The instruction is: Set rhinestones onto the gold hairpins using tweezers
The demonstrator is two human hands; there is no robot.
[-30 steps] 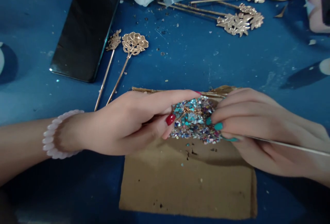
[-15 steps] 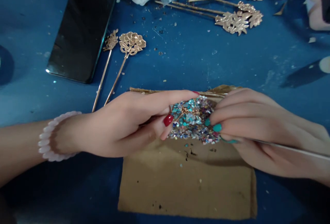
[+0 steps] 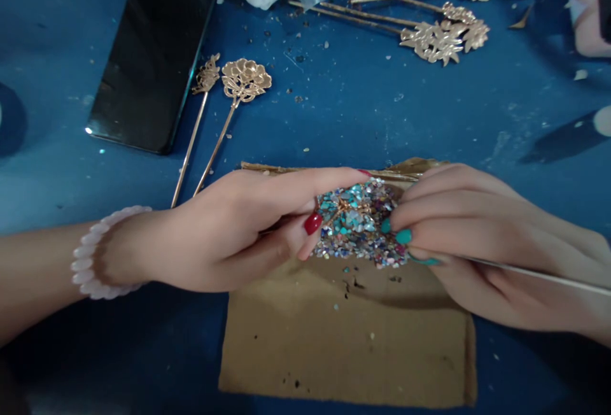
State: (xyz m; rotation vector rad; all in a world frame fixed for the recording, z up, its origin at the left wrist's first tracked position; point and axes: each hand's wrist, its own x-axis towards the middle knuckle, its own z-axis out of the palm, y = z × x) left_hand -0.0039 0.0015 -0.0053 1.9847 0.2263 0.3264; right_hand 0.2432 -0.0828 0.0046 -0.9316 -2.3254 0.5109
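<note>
The left hand (image 3: pixel 229 230) is spanning the left half of the frame, its forearm sloping slightly upward from the left edge and its back facing the camera. Its wrist is wearing a pale beaded bracelet (image 3: pixel 86 268). The index finger is lying long and nearly straight toward the centre, while the red-nailed thumb is bending below it; together they are pinching the left side of a sequined ornament (image 3: pixel 353 211). A further fingertip is showing just under the thumb, and the remaining fingers are hiding behind, so how they are curling I cannot tell.

The ornament is sitting just right of centre, between the two hands, glittering in turquoise, silver and purple with gold lines running through it. It is appearing above a sheet of brown cardboard (image 3: pixel 344 345) in the lower middle; whether it is touching the sheet I cannot tell.

The right hand (image 3: pixel 487 237) is entering from the right edge, its knuckles arching and its fingers pressing close together. Two teal-nailed fingertips are touching the ornament's right side, and the thumb is tucking in beneath. Between thumb and fingers it is gripping a thin rod (image 3: pixel 534 276), which is slanting down toward the right edge; its tip is not showing clearly.
</note>
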